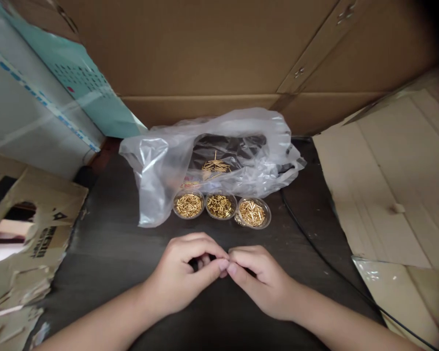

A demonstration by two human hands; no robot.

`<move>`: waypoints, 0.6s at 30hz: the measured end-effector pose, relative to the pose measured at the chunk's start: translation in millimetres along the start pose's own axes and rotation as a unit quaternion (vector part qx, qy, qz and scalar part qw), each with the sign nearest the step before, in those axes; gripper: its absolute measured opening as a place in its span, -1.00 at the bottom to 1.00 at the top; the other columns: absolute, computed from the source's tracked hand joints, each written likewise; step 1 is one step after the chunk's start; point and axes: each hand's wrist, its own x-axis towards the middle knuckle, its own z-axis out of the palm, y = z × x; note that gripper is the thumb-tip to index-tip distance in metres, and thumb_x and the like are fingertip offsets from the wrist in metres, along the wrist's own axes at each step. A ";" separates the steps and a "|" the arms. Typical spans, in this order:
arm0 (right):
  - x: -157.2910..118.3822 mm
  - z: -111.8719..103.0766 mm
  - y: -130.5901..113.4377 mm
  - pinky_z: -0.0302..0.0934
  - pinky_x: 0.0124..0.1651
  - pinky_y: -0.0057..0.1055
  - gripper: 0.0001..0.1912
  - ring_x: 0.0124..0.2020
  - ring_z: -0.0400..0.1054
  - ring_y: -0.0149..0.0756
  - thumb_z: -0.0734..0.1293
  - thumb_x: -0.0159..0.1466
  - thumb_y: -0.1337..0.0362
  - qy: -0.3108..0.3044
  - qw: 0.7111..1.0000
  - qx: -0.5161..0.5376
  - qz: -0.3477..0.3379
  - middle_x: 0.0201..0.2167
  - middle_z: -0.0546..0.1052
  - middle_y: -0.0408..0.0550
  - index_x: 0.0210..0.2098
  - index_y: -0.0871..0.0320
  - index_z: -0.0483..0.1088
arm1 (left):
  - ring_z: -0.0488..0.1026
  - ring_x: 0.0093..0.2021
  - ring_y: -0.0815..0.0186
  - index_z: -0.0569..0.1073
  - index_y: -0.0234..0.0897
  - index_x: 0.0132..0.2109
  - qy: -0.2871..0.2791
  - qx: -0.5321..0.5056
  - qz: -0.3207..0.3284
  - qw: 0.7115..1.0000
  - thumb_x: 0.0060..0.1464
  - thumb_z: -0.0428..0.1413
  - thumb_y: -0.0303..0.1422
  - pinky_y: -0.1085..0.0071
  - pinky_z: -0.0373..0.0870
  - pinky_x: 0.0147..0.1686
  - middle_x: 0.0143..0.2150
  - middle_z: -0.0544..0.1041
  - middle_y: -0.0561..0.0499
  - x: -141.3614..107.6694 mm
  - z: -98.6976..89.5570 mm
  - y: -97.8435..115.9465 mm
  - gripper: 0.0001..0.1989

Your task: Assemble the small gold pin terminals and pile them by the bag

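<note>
My left hand (190, 273) and my right hand (261, 280) meet fingertip to fingertip over the dark table (212, 321). Thumb and fingers are pinched together on both hands, and whatever lies between the tips is too small or hidden to make out. Just beyond them stand three round clear cups in a row: the left cup (189, 205), the middle cup (220, 205) and the right cup (253, 213), each filled with small gold-coloured metal pieces. Behind the cups, longer thin gold pins (216, 166) lie in a loose pile within a crumpled clear plastic bag (153, 161).
A large cardboard panel (197, 48) stands behind the bag. More cardboard borders the table at the left (58, 214) and the right (384, 190). A black cable (314, 246) runs along the right side. A light-blue sheet (80, 83) hangs at back left.
</note>
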 end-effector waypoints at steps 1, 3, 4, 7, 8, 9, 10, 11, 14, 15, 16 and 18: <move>-0.7 -1.1 -2.3 0.06 -0.42 -0.46 -0.63 -0.51 0.21 -0.43 0.17 0.48 0.26 0.004 1.000 -0.029 0.002 -0.55 0.31 -0.20 -0.47 0.17 0.29 | 0.48 -0.48 0.40 0.61 -0.33 -0.23 0.008 -0.016 -0.021 1.000 0.24 0.21 -0.41 0.51 0.40 -0.46 -0.40 0.60 -0.03 -1.1 0.7 0.0 -0.90; -3.0 -4.6 -9.0 0.03 -0.42 -0.45 -0.65 -0.51 0.19 -0.43 0.18 0.46 0.30 0.020 0.996 -0.090 0.007 -0.55 0.30 -0.20 -0.48 0.17 0.28 | 0.45 -0.54 0.44 0.55 -0.36 -0.21 0.020 -0.063 -0.068 0.995 0.28 0.16 -0.37 0.54 0.38 -0.51 -0.35 0.61 -0.06 -3.1 2.2 -0.8 -0.86; -4.2 -7.1 -13.4 0.03 -0.42 -0.45 -0.67 -0.51 0.20 -0.43 0.18 0.46 0.32 0.033 0.993 -0.114 0.006 -0.54 0.30 -0.19 -0.47 0.17 0.29 | 0.45 -0.56 0.46 0.52 -0.37 -0.20 0.021 -0.086 -0.089 0.992 0.30 0.14 -0.35 0.54 0.38 -0.53 -0.31 0.63 -0.08 -3.7 2.9 -1.5 -0.85; -2.2 -16.9 -29.6 0.06 -0.41 -0.45 -0.73 -0.51 0.21 -0.43 0.20 0.45 0.36 0.063 0.984 -0.167 -0.026 -0.52 0.31 -0.18 -0.40 0.19 0.36 | 0.42 -0.57 0.47 0.47 -0.37 -0.18 0.004 -0.095 -0.110 0.989 0.30 0.11 -0.32 0.54 0.37 -0.54 -0.26 0.63 -0.11 -3.3 4.9 -4.4 -0.83; 1.7 -20.6 -35.4 0.08 -0.40 -0.45 -0.76 -0.50 0.22 -0.43 0.21 0.45 0.36 0.064 0.980 -0.185 -0.042 -0.50 0.34 -0.17 -0.35 0.19 0.39 | 0.41 -0.57 0.47 0.47 -0.37 -0.18 -0.003 -0.076 -0.105 0.991 0.29 0.11 -0.33 0.54 0.35 -0.54 -0.30 0.61 -0.07 -2.7 5.3 -5.4 -0.84; 7.6 -24.4 -41.1 0.10 -0.38 -0.45 -0.80 -0.48 0.24 -0.42 0.22 0.44 0.36 0.057 0.976 -0.203 -0.054 -0.47 0.36 -0.16 -0.30 0.19 0.42 | 0.38 -0.56 0.47 0.48 -0.37 -0.19 -0.009 -0.053 -0.097 0.994 0.28 0.12 -0.34 0.54 0.32 -0.53 -0.36 0.58 -0.02 -1.9 5.6 -6.2 -0.85; 15.8 -28.2 -46.5 0.13 -0.35 -0.44 -0.83 -0.43 0.28 -0.40 0.23 0.44 0.36 0.049 0.971 -0.225 -0.062 -0.42 0.40 -0.13 -0.25 0.19 0.43 | 0.35 -0.55 0.46 0.49 -0.37 -0.22 -0.013 -0.032 -0.087 0.996 0.27 0.13 -0.35 0.54 0.28 -0.52 -0.41 0.54 0.03 -1.2 5.8 -7.1 -0.85; 25.9 -31.7 -51.5 0.16 -0.30 -0.43 -0.86 -0.37 0.33 -0.37 0.24 0.43 0.37 0.036 0.964 -0.254 -0.068 -0.36 0.45 -0.09 -0.20 0.20 0.44 | 0.32 -0.53 0.45 0.50 -0.37 -0.24 -0.015 -0.017 -0.077 0.997 0.25 0.15 -0.36 0.54 0.25 -0.51 -0.44 0.50 0.06 -0.7 5.7 -7.8 -0.86; 65.5 -39.0 -62.5 0.17 -0.22 -0.38 -0.87 -0.29 0.36 -0.30 0.28 0.42 0.37 -0.021 0.928 -0.365 -0.072 -0.30 0.49 -0.05 -0.22 0.20 0.47 | 0.31 -0.48 0.42 0.54 -0.36 -0.27 -0.017 0.003 -0.065 0.998 0.20 0.18 -0.40 0.51 0.23 -0.46 -0.43 0.50 0.06 -0.4 4.8 -9.3 -0.89; 80.0 -39.8 -64.6 0.14 -0.25 -0.37 -0.85 -0.31 0.35 -0.29 0.29 0.41 0.38 -0.048 0.911 -0.404 -0.069 -0.34 0.48 -0.06 -0.27 0.20 0.48 | 0.32 -0.46 0.41 0.56 -0.36 -0.26 -0.018 0.009 -0.063 0.998 0.19 0.19 -0.41 0.51 0.24 -0.44 -0.41 0.51 0.04 -0.6 4.5 -9.6 -0.90; 94.2 -39.6 -66.0 0.11 -0.27 -0.38 -0.84 -0.32 0.35 -0.30 0.30 0.40 0.40 -0.078 0.895 -0.434 -0.066 -0.34 0.50 -0.07 -0.31 0.20 0.48 | 0.34 -0.45 0.40 0.57 -0.35 -0.25 -0.020 0.015 -0.062 0.998 0.18 0.19 -0.41 0.50 0.25 -0.43 -0.39 0.53 0.03 -0.9 4.1 -9.7 -0.91; 119.1 -36.4 -66.6 0.09 -0.31 -0.40 -0.86 -0.31 0.39 -0.30 0.32 0.33 0.49 -0.127 0.871 -0.470 -0.068 -0.30 0.54 -0.04 -0.30 0.21 0.50 | 0.36 -0.43 0.38 0.59 -0.35 -0.24 -0.027 0.024 -0.060 0.998 0.18 0.20 -0.42 0.49 0.26 -0.41 -0.38 0.55 0.02 -1.4 3.7 -9.6 -0.91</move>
